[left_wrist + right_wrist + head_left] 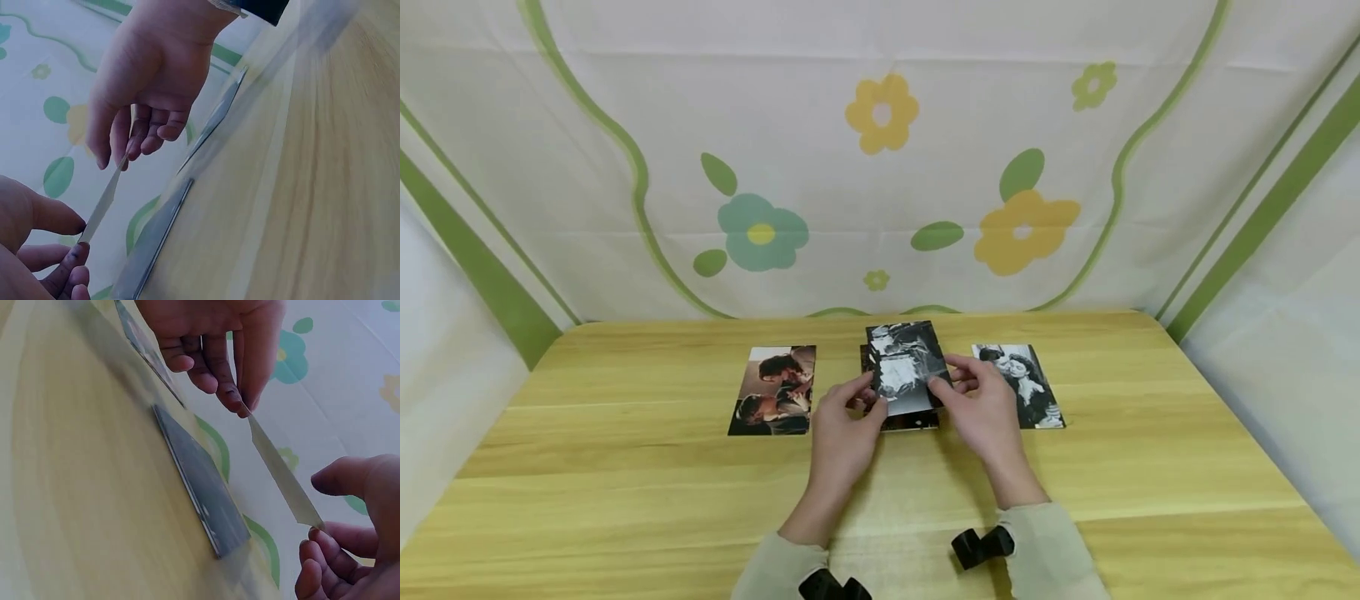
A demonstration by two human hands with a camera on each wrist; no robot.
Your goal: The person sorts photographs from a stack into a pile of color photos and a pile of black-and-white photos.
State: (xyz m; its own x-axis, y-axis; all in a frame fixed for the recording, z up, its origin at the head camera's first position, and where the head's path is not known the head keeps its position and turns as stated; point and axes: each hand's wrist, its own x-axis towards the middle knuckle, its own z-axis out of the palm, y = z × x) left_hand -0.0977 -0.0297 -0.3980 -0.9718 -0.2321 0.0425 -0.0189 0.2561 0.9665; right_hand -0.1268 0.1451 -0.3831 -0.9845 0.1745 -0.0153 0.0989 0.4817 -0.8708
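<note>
Above the middle of the table, a black-and-white photo card (910,367) is tilted between the two hands. My left hand (844,429) pinches its lower left corner between thumb and fingers. At the right edge is my right hand (988,408); in the right wrist view its curled fingers (331,562) meet the edge of the card (284,478), while its thumb stands off the surface. Partly hidden beneath lies another dark photo card (917,420). A colour photo card (772,392) lies to the left, and a black-and-white one (1021,385) to the right.
The cards lie on a wooden table (625,492). Behind it hangs a white cloth (820,108) printed with flowers and green lines. Black devices (983,547) are strapped at both wrists, over pale sleeves (1048,554).
</note>
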